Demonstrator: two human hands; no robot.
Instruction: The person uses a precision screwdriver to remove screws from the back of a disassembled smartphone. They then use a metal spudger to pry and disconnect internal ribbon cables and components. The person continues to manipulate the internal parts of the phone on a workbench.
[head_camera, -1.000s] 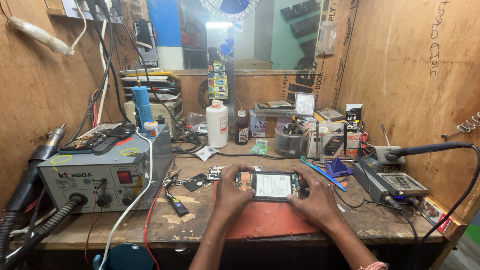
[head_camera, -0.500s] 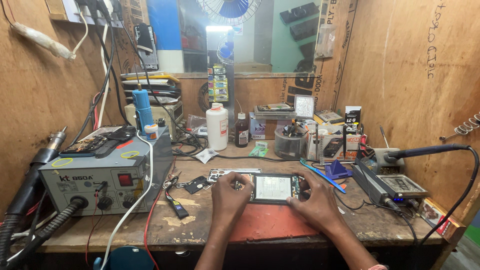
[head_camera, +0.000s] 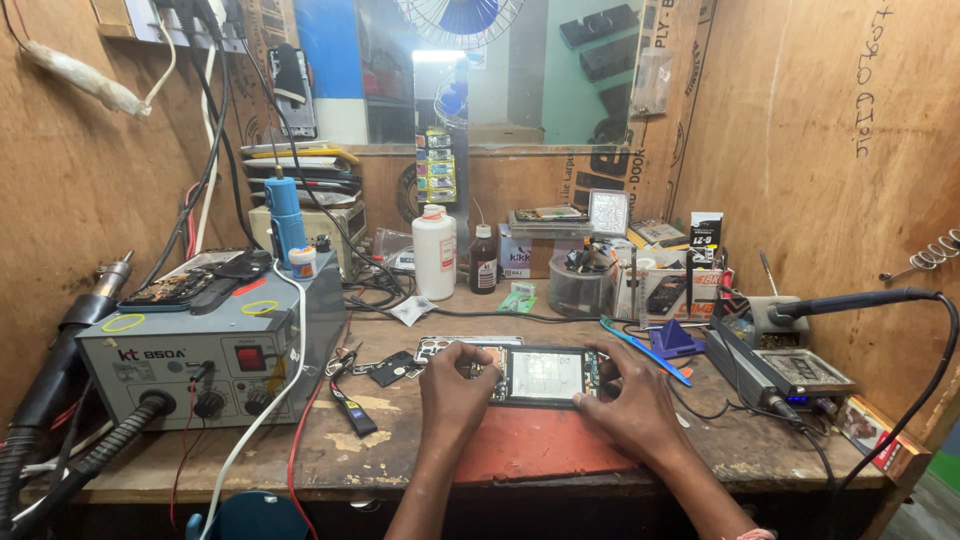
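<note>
An opened mobile phone (head_camera: 541, 375) lies flat on the wooden workbench (head_camera: 400, 440), just beyond a red mat (head_camera: 545, 450). My left hand (head_camera: 455, 392) grips the phone's left end with fingers curled over its edge. My right hand (head_camera: 630, 400) holds the right end, fingertips on the top edge. The phone's inner plate with its pale centre faces up between both hands.
A grey hot-air rework station (head_camera: 200, 345) with hose and cables stands left. A white bottle (head_camera: 434, 253), a dark bottle (head_camera: 483, 259), a parts cup (head_camera: 580, 280) and boxes line the back. A soldering station (head_camera: 790, 365) and blue tool (head_camera: 645, 350) sit right. Small black parts (head_camera: 390, 368) lie nearby.
Both hands and the phone have shifted slightly away from me on the bench; the grip on both ends stays the same.
</note>
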